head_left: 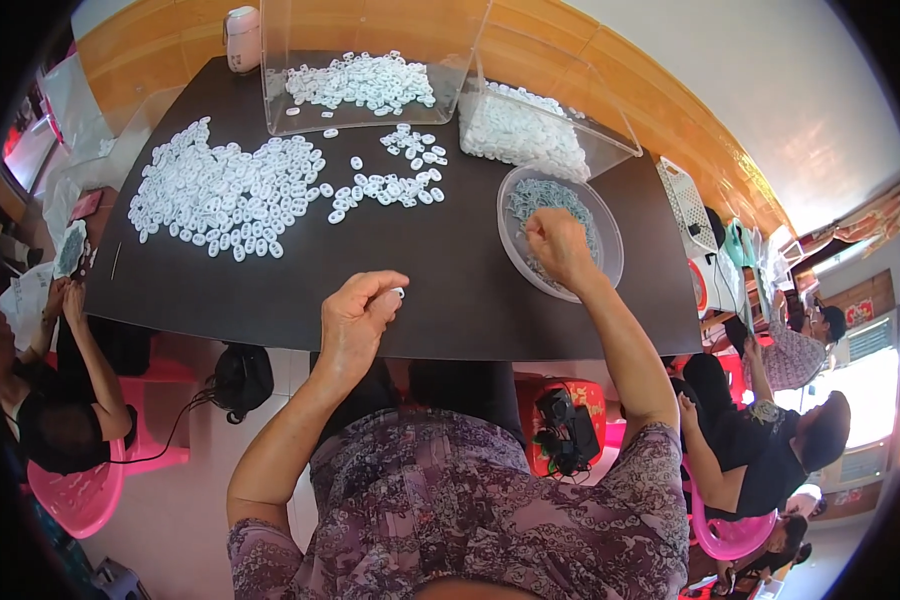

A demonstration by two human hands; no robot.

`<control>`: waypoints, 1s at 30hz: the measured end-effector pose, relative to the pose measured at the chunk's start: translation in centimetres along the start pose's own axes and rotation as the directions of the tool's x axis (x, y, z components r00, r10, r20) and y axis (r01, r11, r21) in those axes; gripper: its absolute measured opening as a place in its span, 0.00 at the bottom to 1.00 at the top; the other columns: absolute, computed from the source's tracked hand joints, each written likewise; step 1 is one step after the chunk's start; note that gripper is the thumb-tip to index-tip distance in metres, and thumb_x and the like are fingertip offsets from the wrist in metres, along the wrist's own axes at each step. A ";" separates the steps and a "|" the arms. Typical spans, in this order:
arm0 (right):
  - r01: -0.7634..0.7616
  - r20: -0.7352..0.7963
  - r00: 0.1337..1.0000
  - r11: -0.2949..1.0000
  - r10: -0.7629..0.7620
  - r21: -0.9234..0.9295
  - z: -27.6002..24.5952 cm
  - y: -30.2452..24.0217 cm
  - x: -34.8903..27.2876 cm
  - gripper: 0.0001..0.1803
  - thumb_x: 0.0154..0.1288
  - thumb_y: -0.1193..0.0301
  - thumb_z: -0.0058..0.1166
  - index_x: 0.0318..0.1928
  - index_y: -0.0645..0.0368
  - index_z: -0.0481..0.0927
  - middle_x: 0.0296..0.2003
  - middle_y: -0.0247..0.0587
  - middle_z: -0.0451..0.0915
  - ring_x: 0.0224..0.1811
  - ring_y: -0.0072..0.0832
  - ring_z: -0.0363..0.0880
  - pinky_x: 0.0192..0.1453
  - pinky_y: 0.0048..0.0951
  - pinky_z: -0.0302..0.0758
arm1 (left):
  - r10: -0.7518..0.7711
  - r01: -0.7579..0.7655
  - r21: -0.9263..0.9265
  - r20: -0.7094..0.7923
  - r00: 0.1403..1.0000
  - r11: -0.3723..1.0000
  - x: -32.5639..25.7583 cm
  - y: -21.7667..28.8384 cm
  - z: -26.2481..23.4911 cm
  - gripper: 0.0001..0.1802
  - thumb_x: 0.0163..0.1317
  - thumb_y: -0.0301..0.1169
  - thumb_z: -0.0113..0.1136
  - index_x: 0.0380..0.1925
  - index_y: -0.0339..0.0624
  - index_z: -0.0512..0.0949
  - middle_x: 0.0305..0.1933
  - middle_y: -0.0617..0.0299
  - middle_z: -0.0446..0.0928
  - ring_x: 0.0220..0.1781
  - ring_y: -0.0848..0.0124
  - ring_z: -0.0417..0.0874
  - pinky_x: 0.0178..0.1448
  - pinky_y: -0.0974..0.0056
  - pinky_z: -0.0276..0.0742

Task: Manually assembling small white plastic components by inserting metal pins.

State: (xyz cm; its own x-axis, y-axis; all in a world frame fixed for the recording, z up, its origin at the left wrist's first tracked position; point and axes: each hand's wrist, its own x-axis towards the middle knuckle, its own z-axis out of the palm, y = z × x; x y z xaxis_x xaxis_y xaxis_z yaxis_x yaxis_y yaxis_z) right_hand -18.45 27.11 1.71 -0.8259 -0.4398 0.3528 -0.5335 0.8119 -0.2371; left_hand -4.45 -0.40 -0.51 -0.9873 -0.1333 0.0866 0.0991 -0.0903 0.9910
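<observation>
Two hands work apart: the left hand [358, 318], frame centre, pinches a small white plastic ring [397, 293]; the right hand [558, 246] reaches, fingers bunched, into the round clear plastic dish [610, 262] of grey-green loops [540, 195] at right.

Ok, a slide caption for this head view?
Left hand pinches a small white piece; right hand reaches into the round clear dish.

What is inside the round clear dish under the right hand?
The round clear dish holds a heap of small grey-green rings. The right hand reaches into it and covers the middle, so what its fingers grip cannot be seen.
</observation>
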 end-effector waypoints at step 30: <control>-0.168 0.241 0.970 0.632 -0.031 0.757 1.6 -16.6 -2.6 0.09 0.53 0.81 0.59 0.36 0.63 0.77 0.32 0.31 0.77 0.35 0.15 0.73 0.39 0.19 0.71 | -0.160 0.165 -0.446 0.048 0.986 0.880 -2.9 0.1 -0.7 0.06 0.65 0.25 0.51 0.37 0.33 0.73 0.28 0.57 0.78 0.25 0.76 0.77 0.26 0.74 0.74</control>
State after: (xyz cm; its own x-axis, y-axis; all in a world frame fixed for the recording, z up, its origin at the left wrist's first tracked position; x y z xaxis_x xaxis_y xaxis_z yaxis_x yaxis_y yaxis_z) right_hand -7.73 14.22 3.28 -0.8284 -0.5445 0.1311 -0.3361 0.2961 -0.8941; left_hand -1.49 -0.74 -0.78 -0.9952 -0.0693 -0.0686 -0.0202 -0.5412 0.8406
